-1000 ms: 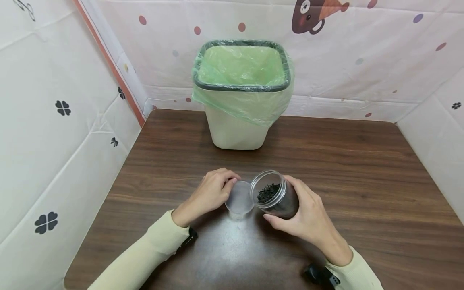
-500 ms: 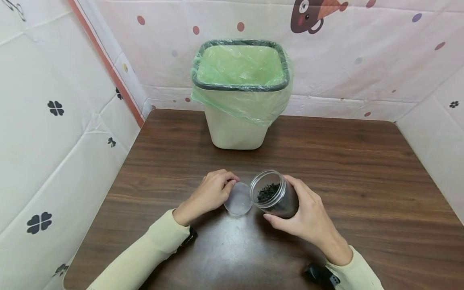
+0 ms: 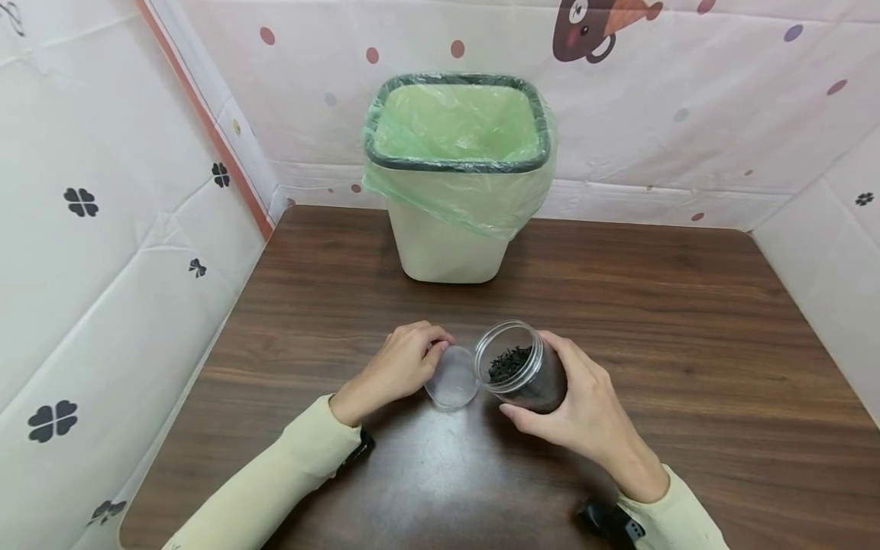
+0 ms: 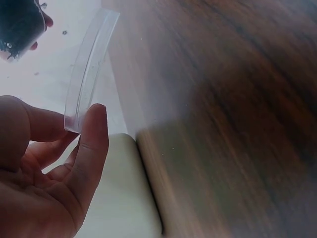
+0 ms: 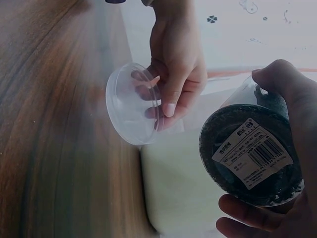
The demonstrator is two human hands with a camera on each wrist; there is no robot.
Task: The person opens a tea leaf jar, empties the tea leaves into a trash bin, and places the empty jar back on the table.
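left hand (image 3: 406,367): pinches a clear lid (image 3: 451,386) by its edge, between thumb and fingers
right hand (image 3: 584,416): grips a clear jar (image 3: 550,386) round its side, with thumb near and fingers far
lid: tilted, raised off the wooden table (image 3: 687,328), just beside the jar's mouth; touching or apart, cannot tell
jar: open, tipped toward the left hand, lifted, with base visible in the right wrist view
dark contents (image 3: 509,365): lie inside the jar as thin, blackish pieces
sticker (image 5: 253,153): clings to the jar's base, printed with a barcode
sleeves (image 3: 296,462): pale yellow-green
black devices (image 3: 605,521): worn at both wrists, partly hidden
bin (image 3: 447,248): stands upright on the table beyond both hands, pale, dark-rimmed
liner (image 3: 474,198): green, see-through, folded over the bin's rim
backdrop (image 3: 687,153): hangs behind, whitish, with coloured dots
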